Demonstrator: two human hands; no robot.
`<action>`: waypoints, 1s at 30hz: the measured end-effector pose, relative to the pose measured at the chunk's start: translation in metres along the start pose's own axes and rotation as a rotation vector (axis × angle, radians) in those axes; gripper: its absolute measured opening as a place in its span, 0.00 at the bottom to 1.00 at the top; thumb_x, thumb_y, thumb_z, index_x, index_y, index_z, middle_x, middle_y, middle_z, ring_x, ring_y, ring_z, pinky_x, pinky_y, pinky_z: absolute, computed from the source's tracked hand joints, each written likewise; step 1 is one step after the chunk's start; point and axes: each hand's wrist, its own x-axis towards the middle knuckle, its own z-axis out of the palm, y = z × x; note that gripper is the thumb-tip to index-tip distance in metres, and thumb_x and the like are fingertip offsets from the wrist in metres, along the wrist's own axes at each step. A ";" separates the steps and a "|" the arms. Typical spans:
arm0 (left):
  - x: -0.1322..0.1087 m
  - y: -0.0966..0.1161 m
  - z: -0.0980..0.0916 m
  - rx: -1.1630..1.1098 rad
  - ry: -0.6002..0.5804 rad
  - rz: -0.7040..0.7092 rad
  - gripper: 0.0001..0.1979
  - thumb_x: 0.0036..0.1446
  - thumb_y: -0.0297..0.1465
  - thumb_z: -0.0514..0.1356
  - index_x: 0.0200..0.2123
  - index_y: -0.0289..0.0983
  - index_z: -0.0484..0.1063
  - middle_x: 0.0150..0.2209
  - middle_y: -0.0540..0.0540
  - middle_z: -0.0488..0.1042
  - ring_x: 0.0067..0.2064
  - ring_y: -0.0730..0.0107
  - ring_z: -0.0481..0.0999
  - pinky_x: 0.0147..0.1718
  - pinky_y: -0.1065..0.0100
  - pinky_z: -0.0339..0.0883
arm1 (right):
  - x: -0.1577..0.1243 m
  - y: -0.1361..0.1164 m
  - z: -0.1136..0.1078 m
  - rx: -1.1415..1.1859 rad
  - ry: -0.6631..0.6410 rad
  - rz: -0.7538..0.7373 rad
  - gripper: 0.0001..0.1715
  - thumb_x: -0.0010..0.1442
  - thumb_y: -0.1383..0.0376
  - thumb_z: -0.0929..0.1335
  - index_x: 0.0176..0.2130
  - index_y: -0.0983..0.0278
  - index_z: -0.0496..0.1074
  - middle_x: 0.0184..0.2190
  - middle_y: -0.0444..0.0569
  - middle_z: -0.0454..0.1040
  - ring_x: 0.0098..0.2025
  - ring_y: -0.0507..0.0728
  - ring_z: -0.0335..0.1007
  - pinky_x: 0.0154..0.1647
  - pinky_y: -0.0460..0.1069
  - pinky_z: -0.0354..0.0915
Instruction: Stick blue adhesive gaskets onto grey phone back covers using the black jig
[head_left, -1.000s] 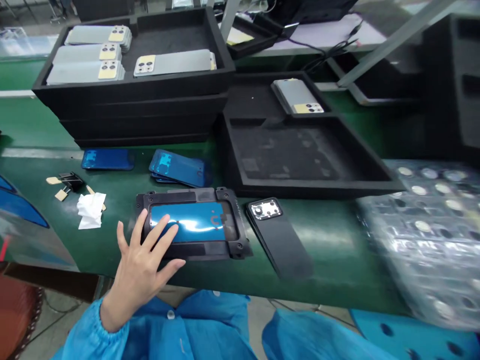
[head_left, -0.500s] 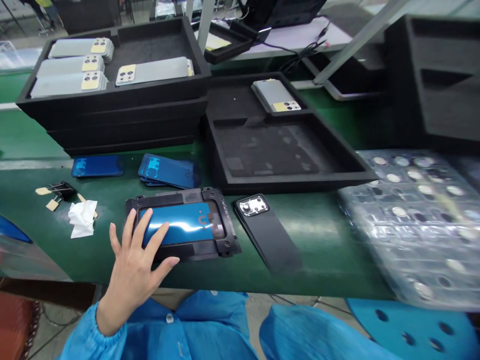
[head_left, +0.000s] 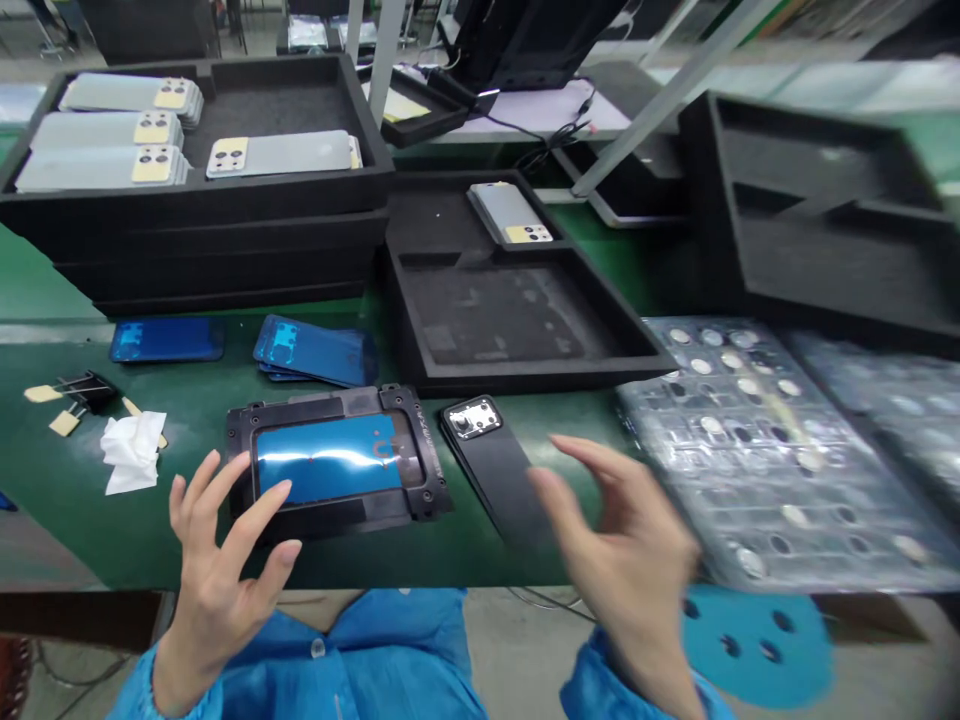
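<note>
L hand (head_left: 214, 570) open, fingers spread, holding nothing; fingertips over near-left corner of black jig (head_left: 337, 462) w/ blue-film panel (head_left: 326, 458) seated in it, mid green bench (head_left: 67, 490); R hand (head_left: 626, 545) open, empty, blurred, over lower end of black cover (head_left: 491, 460) just right of jig; blister tray (head_left: 757, 450) to R; no writing legible.
</note>
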 end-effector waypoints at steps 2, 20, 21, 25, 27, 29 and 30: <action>0.000 0.001 0.000 -0.020 0.031 0.012 0.20 0.62 0.26 0.63 0.58 0.42 0.74 0.65 0.40 0.69 0.71 0.49 0.62 0.71 0.47 0.48 | 0.002 0.023 0.013 -0.092 -0.115 0.059 0.49 0.60 0.41 0.71 0.67 0.65 0.62 0.63 0.66 0.68 0.66 0.77 0.63 0.65 0.78 0.56; -0.004 0.065 0.006 -1.118 -0.069 -0.524 0.41 0.63 0.40 0.66 0.73 0.56 0.48 0.61 0.45 0.75 0.61 0.61 0.77 0.62 0.60 0.71 | -0.059 -0.046 -0.001 0.161 -0.017 -0.230 0.50 0.56 0.63 0.79 0.70 0.59 0.60 0.59 0.57 0.73 0.58 0.67 0.74 0.57 0.60 0.72; -0.002 0.072 0.008 -1.263 -0.128 -0.640 0.46 0.62 0.43 0.67 0.74 0.59 0.42 0.59 0.46 0.77 0.58 0.59 0.79 0.59 0.58 0.74 | -0.066 -0.058 0.004 0.218 -0.059 -0.283 0.50 0.57 0.64 0.79 0.71 0.59 0.58 0.61 0.57 0.71 0.59 0.67 0.73 0.58 0.59 0.73; 0.007 0.080 0.007 -1.349 -0.087 -1.049 0.56 0.57 0.37 0.72 0.74 0.58 0.35 0.41 0.50 0.85 0.38 0.65 0.86 0.38 0.68 0.81 | -0.082 -0.080 0.020 0.425 -0.224 -0.308 0.47 0.63 0.62 0.76 0.72 0.57 0.54 0.63 0.58 0.69 0.64 0.66 0.69 0.60 0.60 0.72; 0.008 0.076 0.001 -1.270 -0.015 -1.158 0.56 0.54 0.35 0.74 0.74 0.54 0.39 0.33 0.53 0.84 0.30 0.70 0.83 0.32 0.73 0.79 | -0.081 -0.079 0.021 0.630 -0.357 -0.141 0.35 0.68 0.55 0.72 0.68 0.55 0.60 0.60 0.56 0.73 0.60 0.64 0.73 0.58 0.58 0.73; 0.006 0.074 -0.006 -1.263 0.025 -1.162 0.53 0.51 0.36 0.76 0.73 0.50 0.49 0.28 0.54 0.83 0.28 0.70 0.82 0.31 0.73 0.77 | -0.076 -0.075 0.019 0.866 -0.585 0.074 0.17 0.71 0.51 0.66 0.54 0.54 0.71 0.52 0.52 0.79 0.53 0.61 0.78 0.53 0.55 0.75; 0.004 0.075 -0.008 -1.283 0.043 -1.136 0.50 0.50 0.37 0.77 0.71 0.48 0.55 0.26 0.54 0.82 0.28 0.71 0.81 0.32 0.72 0.77 | -0.074 -0.073 0.019 0.973 -0.714 0.162 0.14 0.71 0.50 0.65 0.46 0.54 0.73 0.47 0.50 0.81 0.49 0.61 0.80 0.50 0.54 0.76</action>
